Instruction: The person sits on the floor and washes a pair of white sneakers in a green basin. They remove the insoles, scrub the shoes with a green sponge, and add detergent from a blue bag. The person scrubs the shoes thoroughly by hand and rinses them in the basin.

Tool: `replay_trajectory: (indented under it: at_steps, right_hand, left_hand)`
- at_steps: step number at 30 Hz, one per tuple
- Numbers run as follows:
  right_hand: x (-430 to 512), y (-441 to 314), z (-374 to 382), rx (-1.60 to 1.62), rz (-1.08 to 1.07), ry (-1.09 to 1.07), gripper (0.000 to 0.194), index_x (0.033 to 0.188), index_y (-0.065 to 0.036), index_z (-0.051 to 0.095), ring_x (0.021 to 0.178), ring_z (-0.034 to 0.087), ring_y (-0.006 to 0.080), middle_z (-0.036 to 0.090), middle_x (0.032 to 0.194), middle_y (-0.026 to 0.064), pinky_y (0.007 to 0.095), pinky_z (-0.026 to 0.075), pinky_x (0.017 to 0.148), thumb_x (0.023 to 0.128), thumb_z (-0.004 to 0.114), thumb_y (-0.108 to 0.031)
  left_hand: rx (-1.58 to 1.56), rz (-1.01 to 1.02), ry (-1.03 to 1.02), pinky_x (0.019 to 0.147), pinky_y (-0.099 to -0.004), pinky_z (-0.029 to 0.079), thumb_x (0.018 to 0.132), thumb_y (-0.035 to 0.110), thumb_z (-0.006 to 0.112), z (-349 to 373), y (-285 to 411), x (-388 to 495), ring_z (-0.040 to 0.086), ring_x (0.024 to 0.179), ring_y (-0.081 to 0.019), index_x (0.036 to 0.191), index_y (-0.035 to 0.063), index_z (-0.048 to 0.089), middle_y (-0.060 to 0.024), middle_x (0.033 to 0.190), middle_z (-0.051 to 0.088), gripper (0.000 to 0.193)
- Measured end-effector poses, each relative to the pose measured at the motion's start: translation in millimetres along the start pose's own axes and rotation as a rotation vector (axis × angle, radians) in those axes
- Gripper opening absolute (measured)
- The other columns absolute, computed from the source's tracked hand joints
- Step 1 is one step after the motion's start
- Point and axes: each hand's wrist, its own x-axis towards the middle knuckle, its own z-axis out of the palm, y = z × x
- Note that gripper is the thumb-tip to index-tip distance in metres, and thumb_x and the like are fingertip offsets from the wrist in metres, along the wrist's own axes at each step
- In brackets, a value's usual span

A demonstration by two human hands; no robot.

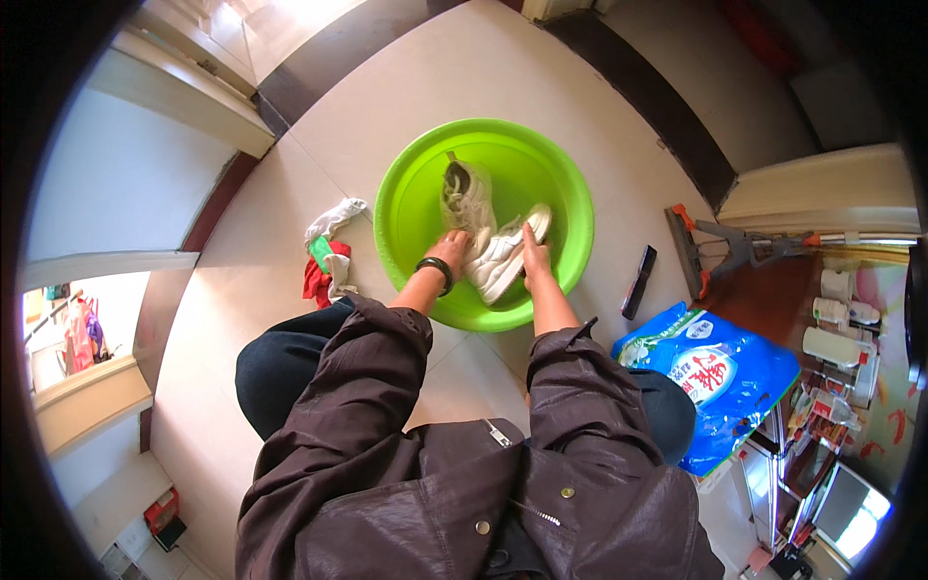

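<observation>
A large green plastic basin (pixel 397 163) stands on the tiled floor before me, with two white lace-up sneakers inside. One sneaker (pixel 467 196) lies toward the basin's middle, its dark opening facing away from me. The other sneaker (pixel 500 264) is tilted on its side, nearer to me. My right hand (pixel 535 254) grips this nearer shoe by its sole side, thumb toward the pale end. My left hand (pixel 451 250), with a dark bangle on the wrist, is at the place where the two shoes meet; whether it grips either one I cannot tell.
White, green and red cloths (pixel 330 254) lie left of the basin. On the right are a long dark object (pixel 639 283), a blue detergent bag (pixel 725 370) bearing writing, and a sponge mop head (pixel 689 250). Farther right stands a shelf with bottles (pixel 830 346).
</observation>
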Motion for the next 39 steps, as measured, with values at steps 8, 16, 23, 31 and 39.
replay_trajectory:
  at_steps: [8,16,23,31,39]
  right_hand:
    - [-20,2,-1,0.307,0.215,-0.183,0.093,0.138,-0.004,0.027,0.113,0.05,0.0252,0.047,0.13,0.0133,0.0414,0.043,0.094,0.071,0.078,-0.043]
    - [-50,-32,11,0.014,-0.098,0.034,0.099,0.136,0.001,0.026,0.108,0.053,0.026,0.05,0.123,0.0168,0.0359,0.044,0.092,0.063,0.085,-0.031]
    - [-101,-86,17,-0.718,-0.659,0.216,0.114,0.142,-0.014,0.022,0.106,0.051,0.0388,0.052,0.116,0.0224,0.0486,0.042,0.09,0.052,0.085,-0.044]
    - [-135,-128,13,-0.574,-1.109,0.182,0.106,0.139,-0.01,0.029,0.11,0.049,0.0351,0.051,0.121,0.0174,0.0449,0.038,0.095,0.052,0.087,-0.028]
    - [-106,-138,-18,0.296,-0.526,-0.099,0.086,0.133,-0.004,0.026,0.105,0.054,0.0268,0.051,0.12,0.0155,0.0365,0.045,0.091,0.07,0.082,-0.023]
  left_hand:
    - [-0.165,-0.118,0.024,0.097,-0.0355,0.042,0.063,0.011,0.074,4,-16,-1,0.052,0.113,-0.0311,0.115,0.0068,0.056,-0.0156,0.118,0.057,0.055]
    - [-0.289,-0.291,0.009,0.097,-0.0348,0.042,0.071,0.021,0.072,-7,3,-26,0.053,0.115,-0.0296,0.122,0.004,0.053,-0.017,0.122,0.056,0.057]
    - [-0.336,-0.323,0.057,0.098,-0.0345,0.042,0.073,0.021,0.07,-9,8,-36,0.055,0.113,-0.0284,0.122,0.0033,0.055,-0.0173,0.121,0.058,0.054]
    - [-0.367,-0.219,0.176,0.097,-0.0342,0.043,0.073,0.022,0.068,-17,16,-51,0.056,0.112,-0.028,0.119,0.0011,0.056,-0.0164,0.119,0.059,0.052]
    - [-0.529,-0.272,0.149,0.095,-0.0334,0.044,0.075,0.024,0.066,-26,17,-63,0.057,0.111,-0.0255,0.119,0.0007,0.056,-0.0145,0.117,0.061,0.05]
